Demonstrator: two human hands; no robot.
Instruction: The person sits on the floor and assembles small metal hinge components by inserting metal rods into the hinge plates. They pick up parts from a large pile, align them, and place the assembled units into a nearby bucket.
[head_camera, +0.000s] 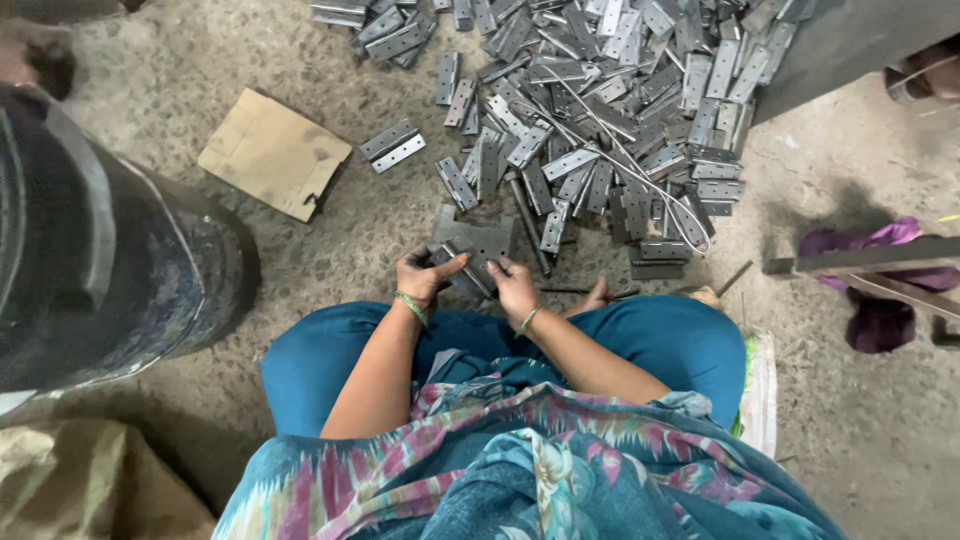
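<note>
I sit on the floor with my knees apart. My left hand (424, 276) and my right hand (513, 287) both grip a grey metal hinge (470, 268) held between them, just above the floor. Under and behind it lies a flat stack of hinge leaves (478, 238). A big heap of the same metal hinges (610, 110) spreads out ahead of my hands. Both wrists wear thin bangles.
A torn piece of cardboard (273, 152) lies on the concrete at the left, with a single hinge (392, 146) beside it. A large dark drum (110, 250) stands at the left. A bent wire (650, 175) crosses the heap. A metal frame with purple cloth (880, 280) is at the right.
</note>
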